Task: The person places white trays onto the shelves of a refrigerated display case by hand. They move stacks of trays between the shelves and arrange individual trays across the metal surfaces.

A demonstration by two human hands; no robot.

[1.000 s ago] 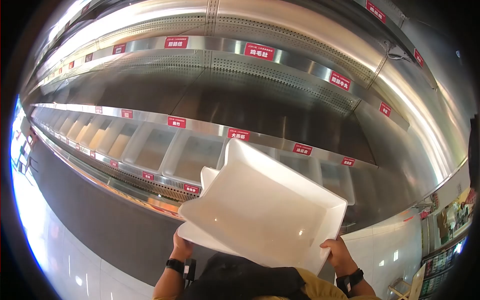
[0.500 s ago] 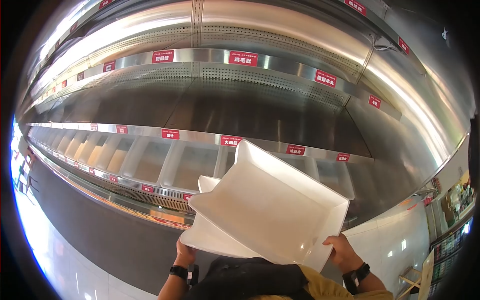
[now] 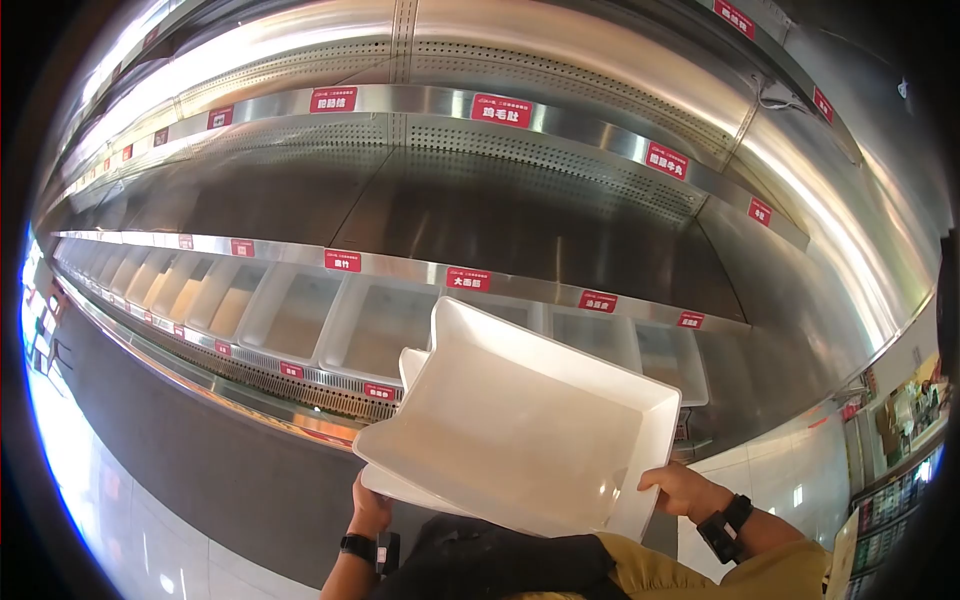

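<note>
A white plastic tray (image 3: 530, 420) with raised sides and a scooped front edge lies tilted in front of me, with nothing in it. Beneath it is a second white tray (image 3: 412, 488), mostly covered, whose edges stick out at the left. My right hand (image 3: 685, 492) grips the upper tray's right side near the lower corner, thumb over the rim. On the other side, my left hand (image 3: 371, 508) is closed around the lower tray's left corner, its fingers partly hidden. Each wrist wears a black band.
Ahead stands a steel display case with a perforated shelf (image 3: 600, 185) bearing red labels (image 3: 502, 110). Along its lower shelf runs a row of translucent bins (image 3: 375, 325), just beyond the trays. A pale tiled floor (image 3: 770, 470) and stocked shelves (image 3: 885, 510) lie at the right.
The upper tray has slid left and turned slightly, now covering more of the lower tray. My right hand moved left with it, while my left hand stayed nearly in place.
</note>
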